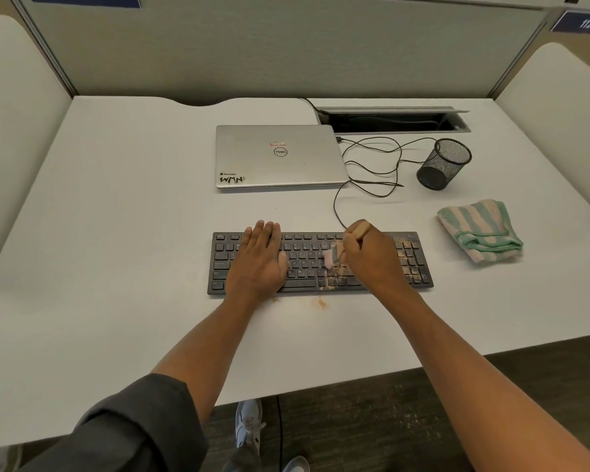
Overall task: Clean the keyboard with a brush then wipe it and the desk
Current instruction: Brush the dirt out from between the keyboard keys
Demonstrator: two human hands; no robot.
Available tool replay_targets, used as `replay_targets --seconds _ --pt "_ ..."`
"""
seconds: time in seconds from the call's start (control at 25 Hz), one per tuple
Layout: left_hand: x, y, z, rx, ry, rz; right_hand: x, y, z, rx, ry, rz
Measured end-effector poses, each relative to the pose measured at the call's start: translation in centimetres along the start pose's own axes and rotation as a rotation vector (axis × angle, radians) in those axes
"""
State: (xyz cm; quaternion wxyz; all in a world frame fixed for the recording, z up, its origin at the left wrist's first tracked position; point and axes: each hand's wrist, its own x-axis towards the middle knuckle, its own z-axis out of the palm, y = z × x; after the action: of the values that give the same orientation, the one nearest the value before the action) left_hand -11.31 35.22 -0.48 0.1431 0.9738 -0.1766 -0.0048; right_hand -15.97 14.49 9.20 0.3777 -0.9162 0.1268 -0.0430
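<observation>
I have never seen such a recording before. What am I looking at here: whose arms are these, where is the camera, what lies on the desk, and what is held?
There is no machine here. A person wears one camera on the head, looking forward and down, so the two arms are that person's own.

The left hand lies flat with straight fingers on the black keyboard, steadying it. The right hand grips a small brush with a wooden handle, its bristles on the keys. Brownish crumbs lie on the keyboard's right part, and a few on the white desk just in front of it.

Further back lies a closed silver laptop with a black cable. To the right stand a black mesh cup and a folded green-striped cloth, not touched.
</observation>
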Motion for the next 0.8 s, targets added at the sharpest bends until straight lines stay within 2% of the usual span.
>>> replay_targets --seconds 0.12,0.28,0.44,0.64,0.8 --pt "0.0 0.0 0.0 0.002 -0.002 -0.001 -0.5 -0.2 0.2 0.0 -0.06 -0.008" --pt "0.0 -0.1 0.1 0.007 0.012 0.003 -0.1 -0.1 -0.5 -0.13 -0.174 0.036" --pt "0.0 -0.1 0.1 0.005 0.014 0.003 -0.2 -0.4 -1.0 0.0 -0.121 0.028" --pt "0.0 0.0 0.0 0.007 0.009 0.0 -1.3 0.1 -0.4 -0.1 -0.201 0.049" --pt "-0.1 0.0 0.1 0.001 0.019 0.001 -1.2 -0.4 -0.7 -0.01 -0.158 0.019"
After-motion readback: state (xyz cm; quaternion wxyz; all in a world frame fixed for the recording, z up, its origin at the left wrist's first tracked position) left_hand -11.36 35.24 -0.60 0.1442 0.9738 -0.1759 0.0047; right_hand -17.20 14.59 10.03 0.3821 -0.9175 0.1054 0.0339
